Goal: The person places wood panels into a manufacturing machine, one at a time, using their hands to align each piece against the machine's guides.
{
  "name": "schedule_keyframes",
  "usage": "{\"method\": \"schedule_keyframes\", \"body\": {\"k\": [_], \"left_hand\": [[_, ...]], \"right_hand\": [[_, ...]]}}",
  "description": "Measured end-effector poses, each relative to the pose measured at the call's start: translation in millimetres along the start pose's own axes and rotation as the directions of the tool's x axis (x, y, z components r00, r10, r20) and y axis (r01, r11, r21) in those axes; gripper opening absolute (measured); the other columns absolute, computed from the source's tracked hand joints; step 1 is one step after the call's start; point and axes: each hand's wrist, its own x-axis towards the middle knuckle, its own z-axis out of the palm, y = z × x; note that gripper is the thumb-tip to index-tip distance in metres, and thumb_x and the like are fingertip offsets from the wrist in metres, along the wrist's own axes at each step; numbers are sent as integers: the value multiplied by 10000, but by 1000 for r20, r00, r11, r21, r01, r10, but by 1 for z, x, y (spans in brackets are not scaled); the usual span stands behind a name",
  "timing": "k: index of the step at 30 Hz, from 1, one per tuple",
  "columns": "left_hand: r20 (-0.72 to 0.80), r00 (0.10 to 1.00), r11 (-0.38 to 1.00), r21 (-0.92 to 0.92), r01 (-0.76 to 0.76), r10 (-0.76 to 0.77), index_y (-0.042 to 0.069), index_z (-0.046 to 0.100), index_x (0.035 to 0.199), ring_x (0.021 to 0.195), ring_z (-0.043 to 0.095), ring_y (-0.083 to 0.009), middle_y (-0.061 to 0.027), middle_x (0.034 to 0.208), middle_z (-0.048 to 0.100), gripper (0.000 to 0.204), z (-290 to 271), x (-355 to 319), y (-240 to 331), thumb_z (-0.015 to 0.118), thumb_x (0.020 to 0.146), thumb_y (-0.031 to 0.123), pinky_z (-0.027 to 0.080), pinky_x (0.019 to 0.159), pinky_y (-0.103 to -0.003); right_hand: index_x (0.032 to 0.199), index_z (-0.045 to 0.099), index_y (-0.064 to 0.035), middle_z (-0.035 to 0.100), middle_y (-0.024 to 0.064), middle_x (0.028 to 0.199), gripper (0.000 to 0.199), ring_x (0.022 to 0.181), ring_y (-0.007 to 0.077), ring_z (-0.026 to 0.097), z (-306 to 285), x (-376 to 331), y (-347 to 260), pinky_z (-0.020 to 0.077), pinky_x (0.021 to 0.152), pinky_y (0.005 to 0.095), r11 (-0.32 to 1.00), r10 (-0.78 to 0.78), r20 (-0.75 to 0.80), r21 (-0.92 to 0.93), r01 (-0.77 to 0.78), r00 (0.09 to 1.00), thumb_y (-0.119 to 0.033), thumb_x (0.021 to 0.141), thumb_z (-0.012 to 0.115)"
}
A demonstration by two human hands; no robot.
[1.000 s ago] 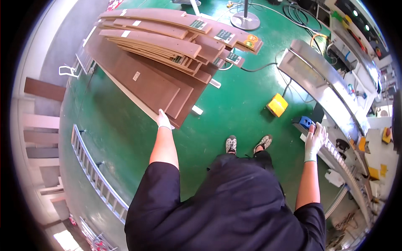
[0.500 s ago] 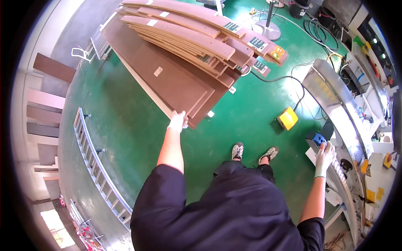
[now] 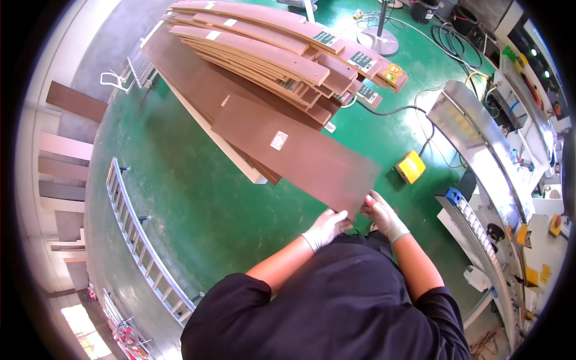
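Head view: A worker in a black top grips the near end of a long brown panel (image 3: pixel 300 153) with both gloved hands, the left hand (image 3: pixel 327 227) closed on its near corner and the right hand (image 3: pixel 383 215) clamped on the same end just beside it. The panel runs up and away from the grip, its far end resting on the stack of brown boards (image 3: pixel 198 78) that lies on the green floor (image 3: pixel 180 198); a small white label sits midway along its face.

Both holds sit at one end, so most of the board's length hangs beyond the grip, and a twist or sag could lever it out of the fingers, dropping the near edge toward the feet directly below the hands. Beyond the grip and to its right, a pile of curved slats (image 3: pixel 270 51) overlaps the stack; dragging the panel sideways might catch them and bring some sliding down. Just right of the right hand lie a yellow foot pedal (image 3: pixel 411 167) and its black cable (image 3: pixel 420 120), with a metal conveyor (image 3: pixel 480 156) further right: a wide swing of the near end could strike the pedal or snag the cable. Left of the grip, well apart, an aluminium ladder (image 3: pixel 138 234) lies flat, a tripping risk if the worker steps that way.
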Motion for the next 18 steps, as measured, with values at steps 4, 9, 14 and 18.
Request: {"method": "schedule_keyframes", "body": {"k": [4,9,14,18], "left_hand": [[23,975,971,-96,221,-220,56,477,1448,1248,586,-313,-131,1384,592,551,17,6,1,670,1011,331,460,1103,-493],[-117,974,818,-529,-227,195,37,433,1503,1366,508,-357,-156,1518,510,552,-9,14,54,605,1034,275,405,1178,-557],[-385,830,794,-304,-526,403,19,511,1441,1320,544,-348,-148,1432,590,534,-49,23,122,654,1004,290,417,1149,-508],[-330,892,871,-279,-405,309,74,538,1412,1264,608,-300,-103,1393,627,458,-21,30,86,643,1024,294,513,1069,-476]], "right_hand": [[1410,543,0,648,113,1329,568,1213,215,619,0,-16,-10,497,1042,407,953,43,-7,300,-39,999,-385,1011,669],[1268,650,17,702,79,1178,421,1043,163,668,-39,-80,-18,523,933,314,987,-43,-288,139,86,957,-305,1001,695],[1302,651,-19,710,30,1171,403,1015,129,659,-85,-146,-43,517,898,294,977,-173,-433,40,211,885,-301,1017,689],[1412,587,1,663,61,1314,508,1162,163,618,-121,-189,-81,475,1014,319,936,-339,-535,-112,333,774,-319,1025,663]]}}
